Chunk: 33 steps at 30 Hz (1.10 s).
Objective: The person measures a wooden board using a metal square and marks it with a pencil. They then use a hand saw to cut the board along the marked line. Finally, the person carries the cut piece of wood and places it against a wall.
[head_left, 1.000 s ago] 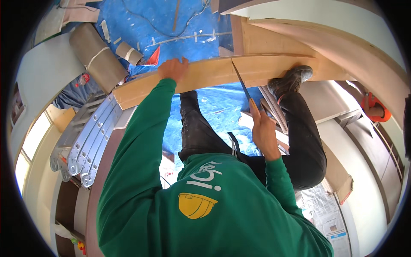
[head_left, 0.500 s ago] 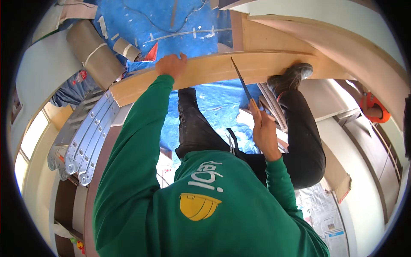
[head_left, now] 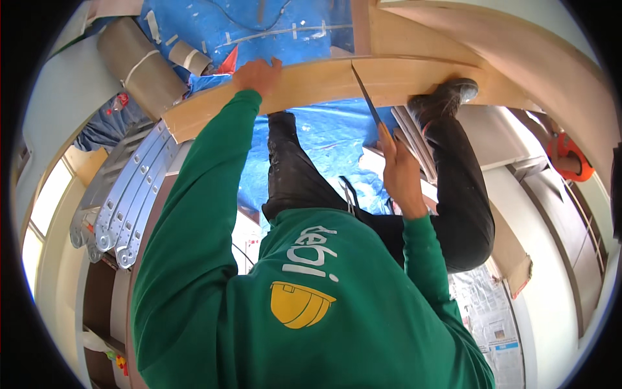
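A long wooden board (head_left: 311, 83) spans the view from left to right. My left hand (head_left: 257, 78) is closed over its far edge, left of the middle. In my right hand (head_left: 403, 178) is a handsaw (head_left: 370, 104) with an orange-yellow handle, gripped from below. The dark, narrow blade lies across the board, its tip by the far edge, where a short dark line shows. How deep the teeth sit in the wood I cannot tell. My right shoe (head_left: 447, 100) rests on the board, right of the blade.
Blue sheeting (head_left: 317, 146) covers the floor. Brown rolls (head_left: 139, 68) lie at the far left, above a folded metal ladder (head_left: 133, 194). Pale curved panels (head_left: 518, 58) rise at the right. A person in an orange vest (head_left: 569, 159) is at the far right.
The whole scene sits a little higher in the picture, as the view has shifted. Both hands keep their holds, and the saw stays at about the same place on the board.
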{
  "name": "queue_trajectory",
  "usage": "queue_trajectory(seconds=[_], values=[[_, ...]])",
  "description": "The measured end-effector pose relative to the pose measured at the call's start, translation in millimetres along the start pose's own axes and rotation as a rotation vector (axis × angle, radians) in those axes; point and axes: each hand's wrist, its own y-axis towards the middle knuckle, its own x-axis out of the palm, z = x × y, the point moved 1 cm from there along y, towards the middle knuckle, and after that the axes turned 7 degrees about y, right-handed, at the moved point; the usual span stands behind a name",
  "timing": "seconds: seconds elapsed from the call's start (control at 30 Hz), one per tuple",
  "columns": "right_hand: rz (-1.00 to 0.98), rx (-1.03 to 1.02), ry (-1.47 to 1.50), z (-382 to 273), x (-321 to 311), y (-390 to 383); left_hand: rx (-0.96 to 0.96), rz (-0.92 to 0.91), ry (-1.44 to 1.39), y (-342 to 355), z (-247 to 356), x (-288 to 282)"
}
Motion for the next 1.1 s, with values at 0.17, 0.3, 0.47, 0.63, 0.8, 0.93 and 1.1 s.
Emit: queue_trajectory(seconds=[0.17, 0.3, 0.47, 0.63, 0.8, 0.93, 1.1], values=[[0.077, -0.085, -0.221, 32.9, 61.8, 94.0, -0.009, 0.019, -0.005, -2.5, 0.4, 16.8], [-0.003, 0.189, 0.007, 36.9, 83.4, 182.4, -0.032, 0.013, 0.001, -7.8, 17.2, -4.3], [0.016, -0.052, -0.136, 9.1, 26.7, 51.2, -0.021, 0.024, -0.022, -12.6, 5.7, 0.7], [0.112, -0.206, 0.002, 14.2, 19.1, 2.5, -0.075, -0.01, -0.013, -14.3, 6.0, 7.0], [0.152, 0.271, 0.173, 24.8, 81.3, 161.9, -0.095, -0.062, -0.043, -8.7, 20.1, -19.4], [0.151, 0.255, 0.124, -5.9, 50.6, 132.0, -0.086, 0.0, -0.003, -5.7, 8.7, -20.2], [0.031, -0.087, -0.003, 9.4, 8.5, -5.4, -0.106, -0.063, -0.044, -17.6, 12.9, -18.2]])
